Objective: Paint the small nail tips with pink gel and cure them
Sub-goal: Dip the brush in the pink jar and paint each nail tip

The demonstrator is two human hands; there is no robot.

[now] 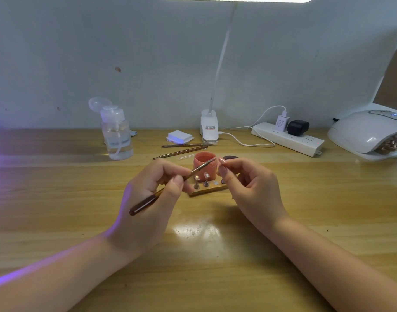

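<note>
**Brush loaded at the gel pot, one nail tip lifted for its coat**

Head view, with every place given from the open pink gel pot (204,166) at the middle of the wooden desk (215,255).

Progress: the painting seems to be under way, not finished. Just in front of the pot lies a small wooden stand (207,190) with two nail tips on pegs (201,180), a bare round pad beside them and another peg near the right fingers. Whether the standing tips already carry pink is too small to tell. Curing looks still to come: the white curing lamp (368,131) sits well apart, far right of the pot and further back. The pot's dark lid (230,157) lies just right of it.

Hands: the left hand (152,194) is curled round a brown-handled brush (170,186), thumb and fingers clamped on the shaft, bristles reaching over the pot's rim. The right hand (249,183), touching the pot's right side, has fingertips pinched together on something small, likely a nail tip; the thing itself is mostly hidden.

Behind the pot lie two spare brushes (184,148); back left stands a clear pump bottle (116,134).
</note>
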